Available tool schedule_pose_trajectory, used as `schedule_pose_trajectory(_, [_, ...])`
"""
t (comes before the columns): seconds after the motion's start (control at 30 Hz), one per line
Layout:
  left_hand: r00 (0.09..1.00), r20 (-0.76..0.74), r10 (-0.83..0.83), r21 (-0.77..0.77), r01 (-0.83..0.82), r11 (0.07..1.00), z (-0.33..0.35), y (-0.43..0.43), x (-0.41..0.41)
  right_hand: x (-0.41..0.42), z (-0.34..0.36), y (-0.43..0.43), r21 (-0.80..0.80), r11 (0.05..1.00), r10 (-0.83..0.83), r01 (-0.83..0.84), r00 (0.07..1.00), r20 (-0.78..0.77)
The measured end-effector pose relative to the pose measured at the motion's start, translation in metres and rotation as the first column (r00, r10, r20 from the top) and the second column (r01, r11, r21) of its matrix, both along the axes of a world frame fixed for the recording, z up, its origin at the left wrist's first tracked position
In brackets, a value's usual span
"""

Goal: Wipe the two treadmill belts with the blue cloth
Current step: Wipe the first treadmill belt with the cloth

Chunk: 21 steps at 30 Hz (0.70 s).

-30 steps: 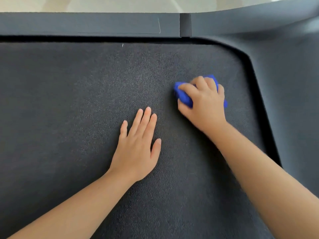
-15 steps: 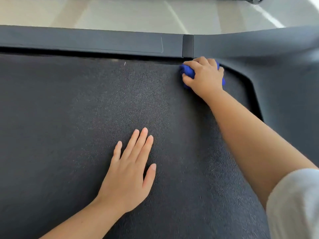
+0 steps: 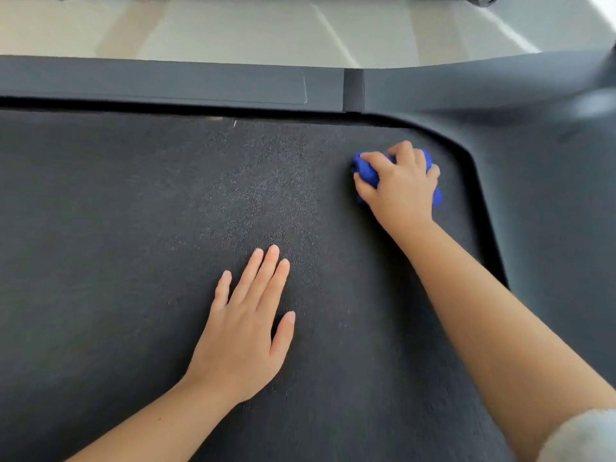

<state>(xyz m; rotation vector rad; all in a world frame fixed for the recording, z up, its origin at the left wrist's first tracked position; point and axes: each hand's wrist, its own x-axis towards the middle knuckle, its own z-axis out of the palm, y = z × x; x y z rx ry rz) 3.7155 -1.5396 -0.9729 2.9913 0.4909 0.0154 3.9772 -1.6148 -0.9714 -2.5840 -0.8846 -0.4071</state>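
A dark, coarse-textured treadmill belt [image 3: 133, 228], edged by a smooth grey plastic frame [image 3: 166, 83] with pale floor [image 3: 233, 28] beyond, bears the left hand [image 3: 243, 331] lying flat, fingers straight, and the right hand [image 3: 400, 191], fingers curled round a bunched blue cloth [image 3: 366, 173] lying crosswise near the belt's far-right corner.

I see a charcoal-black belt [image 3: 133, 228] with a fine pale speckle, a bright blue cloth [image 3: 365, 171] near its far right corner, a plain slate-grey frame [image 3: 166, 81], a cream floor [image 3: 233, 28] with paler lines, and a white sleeve [image 3: 580, 438].
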Motion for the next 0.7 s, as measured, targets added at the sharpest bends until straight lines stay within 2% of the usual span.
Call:
schedule_pose_trajectory(0.1, [1.0, 0.014, -0.01, -0.004, 0.01, 1.0, 0.0, 0.001, 0.001, 0.04, 0.002, 0.026, -0.094, 0.994, -0.052, 0.049, 0.998, -0.029])
schedule_pose_trajectory(0.2, [1.0, 0.02, -0.017, -0.018, 0.017, 1.0, 0.0, 0.002, 0.002, 0.055, 0.005, 0.033, -0.125, 0.991, -0.05, 0.044, 0.998, -0.041])
schedule_pose_trajectory(0.3, [1.0, 0.013, -0.008, -0.014, 0.009, 1.0, 0.0, 0.002, 0.001, 0.031, 0.004, 0.01, -0.094, 0.995, -0.036, 0.029, 0.997, -0.073])
schedule_pose_trajectory(0.4, [1.0, 0.014, 0.0, -0.009, 0.0, 1.0, -0.001, 0.002, 0.003, -0.024, 0.0, -0.04, 0.005, 1.0, 0.023, -0.023, 0.998, 0.059])
schedule_pose_trajectory(0.5, [1.0, 0.0, 0.002, -0.017, -0.002, 1.0, 0.0, 0.002, 0.002, -0.068, -0.003, -0.089, 0.007, 0.995, 0.1, -0.101, 0.992, 0.074])
schedule_pose_trajectory(0.6, [1.0, 0.003, 0.003, -0.007, -0.003, 1.0, 0.0, 0.001, 0.002, -0.066, 0.0, -0.093, 0.028, 0.992, 0.117, -0.119, 0.992, 0.055])
schedule_pose_trajectory(0.7, [1.0, 0.009, -0.004, -0.009, 0.004, 1.0, -0.002, 0.001, 0.0, -0.032, -0.004, -0.07, 0.01, 0.999, 0.052, -0.052, 0.997, 0.058])
